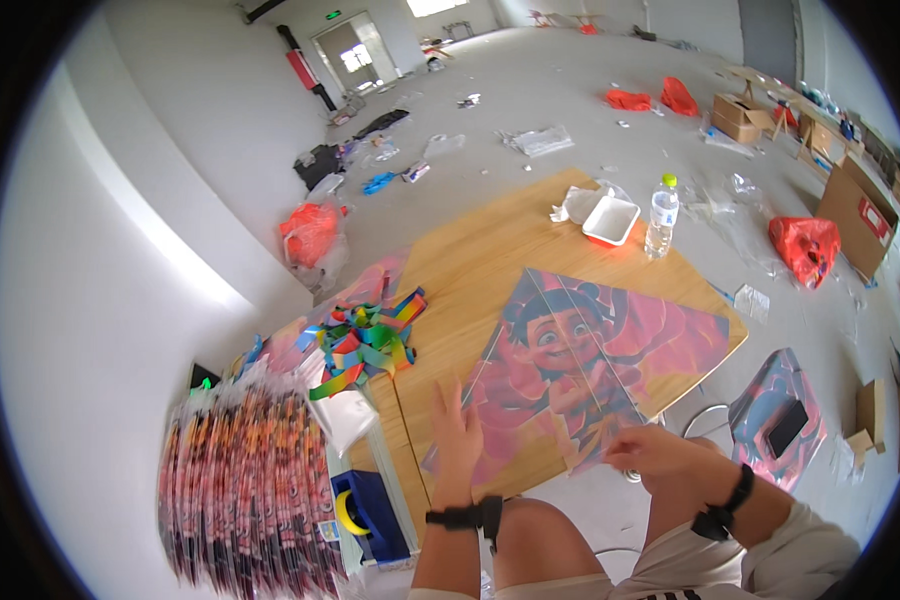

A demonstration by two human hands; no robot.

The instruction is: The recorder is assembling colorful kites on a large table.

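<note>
A printed kite (570, 350) with a pink and red cartoon figure lies spread across the wooden table, thin rods running over it. At its left edge, my left hand (457, 430) rests with fingers stretched out. My right hand (645, 452) is at the kite's lower corner, its fingertips pinched together on the edge. Each wrist wears a black strap. Multicoloured ribbon tails (365, 345) lie heaped on the table's left side.
Left of me stands a thick stack of packed kites (250, 470) beside a blue tape dispenser (370, 515). At the far edge are a white tray (610, 220) and a water bottle (661, 218). A phone (787, 428) lies on another kite at right; bags and cartons litter the floor.
</note>
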